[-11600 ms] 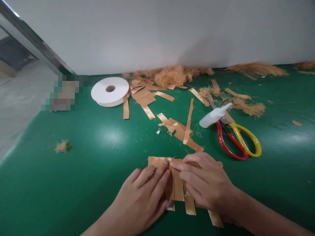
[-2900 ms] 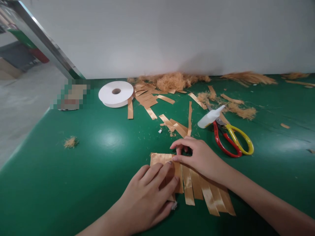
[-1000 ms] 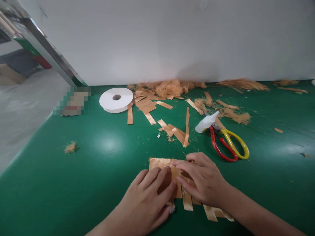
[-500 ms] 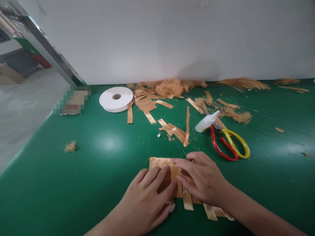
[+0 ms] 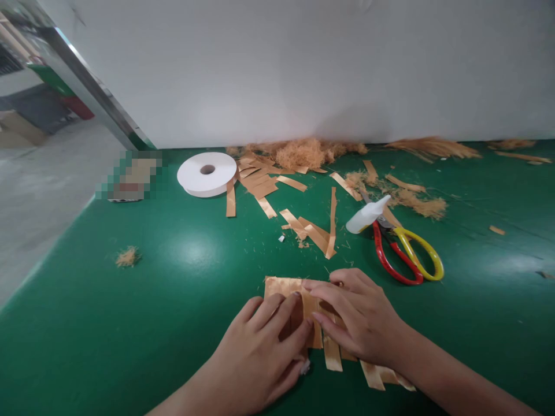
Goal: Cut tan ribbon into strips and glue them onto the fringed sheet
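Satin ribbon strips (image 5: 313,332) in a gold-tan colour lie side by side on the green table, joined to a cross strip (image 5: 281,284) along the far edge. My left hand (image 5: 264,349) rests on the left part, its fingers apart and pressing down. A small white bit (image 5: 306,366) shows by my left thumb; whether it is held cannot be made out. From the right, my right hand (image 5: 362,315) lies over the strips, index finger and thumb spread on the ribbon. Loose strip ends (image 5: 376,374) stick out below my right wrist.
Beyond my hands lie scissors (image 5: 407,254) with red and yellow handles, against a white glue bottle (image 5: 367,215). A ribbon roll (image 5: 207,184) stands at the back left, near cut strips (image 5: 260,184) and frayed fibre (image 5: 303,153). A white wall (image 5: 277,75) closes off the back.
The whole view has shifted very slightly. Both hands keep their places on the ribbon strips, with no clear movement of the fingers.
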`<state>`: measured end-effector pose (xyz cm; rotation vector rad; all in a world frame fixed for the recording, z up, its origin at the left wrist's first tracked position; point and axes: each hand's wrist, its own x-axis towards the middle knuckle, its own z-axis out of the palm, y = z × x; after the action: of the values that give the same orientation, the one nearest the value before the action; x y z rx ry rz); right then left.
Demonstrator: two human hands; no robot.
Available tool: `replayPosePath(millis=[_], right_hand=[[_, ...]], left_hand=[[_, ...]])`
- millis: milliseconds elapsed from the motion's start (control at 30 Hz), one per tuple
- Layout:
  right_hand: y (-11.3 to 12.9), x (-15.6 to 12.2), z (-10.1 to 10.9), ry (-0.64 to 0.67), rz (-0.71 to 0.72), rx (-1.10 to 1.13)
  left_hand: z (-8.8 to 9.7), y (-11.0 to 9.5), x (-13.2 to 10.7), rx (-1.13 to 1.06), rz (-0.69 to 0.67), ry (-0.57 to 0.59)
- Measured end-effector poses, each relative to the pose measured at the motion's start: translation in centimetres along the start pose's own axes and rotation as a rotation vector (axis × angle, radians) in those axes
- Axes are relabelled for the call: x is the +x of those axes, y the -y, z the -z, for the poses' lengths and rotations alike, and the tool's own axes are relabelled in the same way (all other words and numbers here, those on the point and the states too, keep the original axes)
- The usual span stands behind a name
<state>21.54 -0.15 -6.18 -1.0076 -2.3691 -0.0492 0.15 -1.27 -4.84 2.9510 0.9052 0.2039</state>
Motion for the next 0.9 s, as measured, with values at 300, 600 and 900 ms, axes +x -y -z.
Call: replayPosePath(millis=[300,600,900], right_hand=[[0.13,-0.03,0.00,0.005,0.006,0.007],[0.04,0.09,0.05,-0.016,-0.011,0.009],[0.02,0.11,0.10,-0.008,-0.012,-0.006]], left_hand=[[0.10,-0.07,0.06,-0.012,0.000,0.026],[-0.23,-0.01,-0.09,-0.010,-0.003,0.019],[0.01,-0.05,0.07,-0.026,0.002,0.018]])
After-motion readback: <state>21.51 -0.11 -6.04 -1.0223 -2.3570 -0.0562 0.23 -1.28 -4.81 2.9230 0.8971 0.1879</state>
